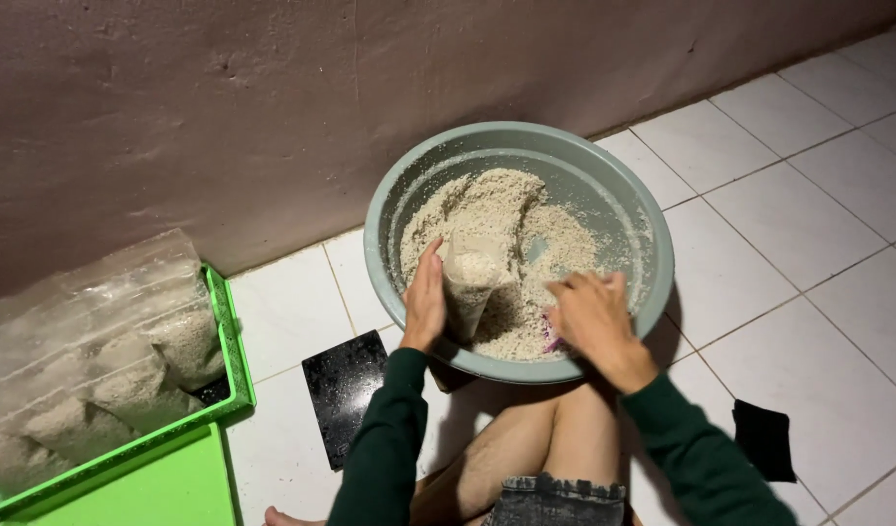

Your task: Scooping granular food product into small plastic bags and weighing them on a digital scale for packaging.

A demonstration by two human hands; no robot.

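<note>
A grey-green round basin (631, 195) sits on the tiled floor against the wall, partly filled with pale crumbly grain (497, 200). My left hand (425, 300) holds a clear plastic bag (469, 282) upright inside the basin; the bag is partly filled with the same grain. My right hand (591, 314) is down in the grain at the basin's near side, fingers curled over a small purple thing (551, 339), mostly hidden. Both arms wear dark green sleeves.
A green plastic crate (236, 375) at the left holds several clear bags of grain (117, 380). A black flat slab (343, 390) lies on the white tiles near my left arm. A small black cloth (765, 440) lies at the right. My bare knees are below the basin.
</note>
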